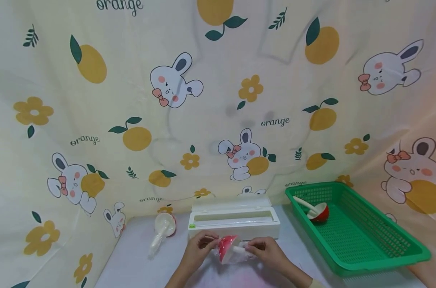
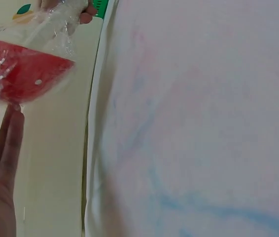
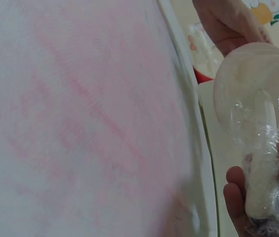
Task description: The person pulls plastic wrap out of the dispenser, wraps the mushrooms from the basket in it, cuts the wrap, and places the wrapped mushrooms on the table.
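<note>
A red ladle [image 1: 228, 249] with white dots and a pale handle, wrapped in crinkled cling film [image 3: 262, 143], is held between both hands above the front of the table. My left hand [image 1: 199, 249] pinches at the dotted outside of its bowl; in the left wrist view several fingers [image 2: 11, 148] reach up to the red surface. With thumb and fingers, my right hand [image 1: 270, 253] grips the film-covered handle [image 3: 262, 192]. Seen from the right wrist, the pale inside of the bowl faces the camera under the film. Behind the hands stands a white cling film dispenser [image 1: 236, 232], its lid raised.
Another film-wrapped ladle [image 1: 164, 228] lies on the table [image 1: 131, 256] at the left. To the right, a green plastic basket [image 1: 376, 266] contains a red ladle [image 1: 319, 213] leaning at its far left corner. A patterned cloth [image 1: 210, 112] hangs behind the table.
</note>
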Action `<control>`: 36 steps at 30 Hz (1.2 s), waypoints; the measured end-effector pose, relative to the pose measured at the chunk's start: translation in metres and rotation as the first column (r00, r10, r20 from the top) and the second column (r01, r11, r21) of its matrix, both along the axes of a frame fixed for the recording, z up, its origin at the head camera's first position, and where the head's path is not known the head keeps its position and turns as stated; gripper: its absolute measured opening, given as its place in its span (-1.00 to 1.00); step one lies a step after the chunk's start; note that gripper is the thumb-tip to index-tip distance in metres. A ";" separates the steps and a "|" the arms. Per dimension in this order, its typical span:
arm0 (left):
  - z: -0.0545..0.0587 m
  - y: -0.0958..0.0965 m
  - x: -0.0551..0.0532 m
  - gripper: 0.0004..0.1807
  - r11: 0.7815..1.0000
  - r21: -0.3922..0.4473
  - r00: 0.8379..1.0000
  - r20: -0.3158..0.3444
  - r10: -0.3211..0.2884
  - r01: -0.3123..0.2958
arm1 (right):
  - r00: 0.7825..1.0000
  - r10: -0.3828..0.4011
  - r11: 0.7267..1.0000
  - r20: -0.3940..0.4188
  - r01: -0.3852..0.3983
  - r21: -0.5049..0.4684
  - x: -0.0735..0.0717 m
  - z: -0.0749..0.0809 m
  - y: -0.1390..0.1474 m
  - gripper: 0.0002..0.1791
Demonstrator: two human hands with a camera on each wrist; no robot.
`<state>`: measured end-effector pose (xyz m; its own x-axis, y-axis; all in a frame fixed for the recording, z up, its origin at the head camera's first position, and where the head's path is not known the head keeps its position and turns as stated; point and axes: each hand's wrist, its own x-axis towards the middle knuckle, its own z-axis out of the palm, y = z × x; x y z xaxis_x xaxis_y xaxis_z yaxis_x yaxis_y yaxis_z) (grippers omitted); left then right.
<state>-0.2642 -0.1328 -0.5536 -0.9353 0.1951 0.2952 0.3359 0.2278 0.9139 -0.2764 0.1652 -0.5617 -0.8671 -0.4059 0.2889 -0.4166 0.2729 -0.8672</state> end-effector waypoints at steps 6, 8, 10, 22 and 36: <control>0.001 -0.005 0.002 -0.76 0.991 0.039 0.991 -0.026 -0.128 0.129 | 0.997 -0.037 0.999 0.066 0.039 -0.027 0.000 0.004 0.001 -0.80; 0.001 -0.006 0.002 -0.72 0.988 0.049 0.988 -0.052 -0.147 0.150 | 0.996 -0.038 0.999 0.086 0.041 -0.033 0.001 0.005 0.000 -0.79; 0.000 -0.006 0.002 -0.71 0.987 0.058 0.987 -0.072 -0.143 0.147 | 0.994 -0.034 0.999 0.101 0.038 -0.036 0.001 0.005 0.000 -0.78; -0.005 -0.006 0.002 -0.75 0.985 0.172 0.999 -0.038 -0.022 0.028 | 0.976 0.082 0.996 0.200 -0.072 -0.061 0.000 0.003 0.001 -0.63; -0.001 -0.015 -0.002 -0.77 0.973 0.170 0.985 0.095 0.142 -0.156 | 0.967 0.221 0.967 0.128 -0.200 -0.158 0.000 -0.004 0.018 -0.66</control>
